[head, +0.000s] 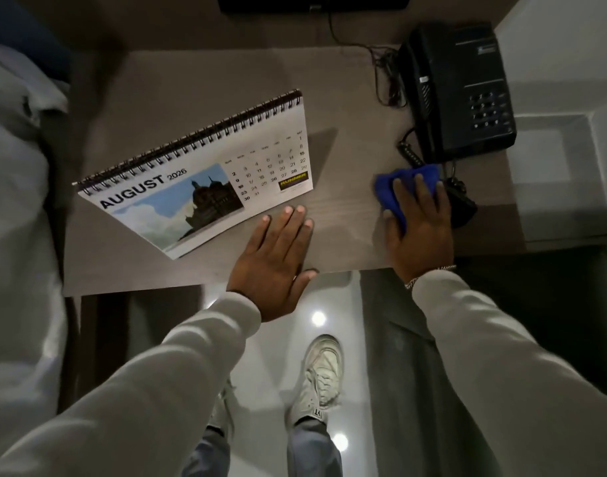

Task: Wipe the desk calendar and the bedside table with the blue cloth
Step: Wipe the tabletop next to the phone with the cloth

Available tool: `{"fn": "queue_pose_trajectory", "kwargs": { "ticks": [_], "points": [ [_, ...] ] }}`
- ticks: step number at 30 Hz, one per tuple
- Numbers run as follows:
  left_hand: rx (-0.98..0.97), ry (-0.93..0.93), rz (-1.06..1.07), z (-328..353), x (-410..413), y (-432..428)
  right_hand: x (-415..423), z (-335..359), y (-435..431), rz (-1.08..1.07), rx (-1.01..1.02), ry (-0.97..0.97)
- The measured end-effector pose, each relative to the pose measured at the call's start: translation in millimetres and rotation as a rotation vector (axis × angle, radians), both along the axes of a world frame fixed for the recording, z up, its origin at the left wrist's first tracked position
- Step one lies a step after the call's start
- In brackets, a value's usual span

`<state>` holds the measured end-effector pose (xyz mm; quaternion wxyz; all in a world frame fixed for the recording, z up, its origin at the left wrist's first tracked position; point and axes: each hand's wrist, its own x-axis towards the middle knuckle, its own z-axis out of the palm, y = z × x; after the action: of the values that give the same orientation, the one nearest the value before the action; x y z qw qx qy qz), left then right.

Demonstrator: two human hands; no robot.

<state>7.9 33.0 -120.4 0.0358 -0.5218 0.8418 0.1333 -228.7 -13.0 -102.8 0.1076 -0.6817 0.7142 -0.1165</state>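
A spiral-bound desk calendar (198, 177) showing August 2026 stands on the left half of the brown bedside table (191, 87). My left hand (276, 261) lies flat and open on the table's front edge, just right of the calendar's lower corner, apart from it. My right hand (420, 225) presses the blue cloth (395, 187) down on the table's right side, fingers spread over it. The cloth sticks out beyond my fingertips and to their left.
A black telephone (464, 94) sits at the table's back right, its coiled cord (410, 151) and a small dark object (462, 204) right beside the cloth. Bedding (16, 201) lies along the left. A dark device (312, 3) is at the back. My shoes stand on a glossy floor (291, 332).
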Motion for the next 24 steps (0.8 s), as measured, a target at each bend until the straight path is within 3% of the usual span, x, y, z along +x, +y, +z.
{"fn": "queue_pose_trajectory", "kwargs": {
  "ticks": [8, 13, 15, 18, 21, 24],
  "points": [
    [0.038, 0.026, 0.011, 5, 0, -1, -2, 3, 2, 0.124, 0.241, 0.134],
    [0.176, 0.339, 0.182, 33, 9, 6, 6, 41, -10, 0.103, 0.404, 0.175],
    [0.175, 0.467, 0.317, 50, 22, 17, 20, 64, -16, 0.073, 0.372, 0.058],
    [0.155, 0.614, 0.58, 76, 45, 37, 57, 99, -27, 0.023, 0.359, -0.369],
    [0.092, 0.686, 1.074, 102, 65, 51, 97, 125, -43, -0.054, 0.406, -0.654],
    [0.073, 0.886, 1.506, 129, 81, 45, 125, 137, -57, -0.135, 0.345, -0.784]
  ]
}}
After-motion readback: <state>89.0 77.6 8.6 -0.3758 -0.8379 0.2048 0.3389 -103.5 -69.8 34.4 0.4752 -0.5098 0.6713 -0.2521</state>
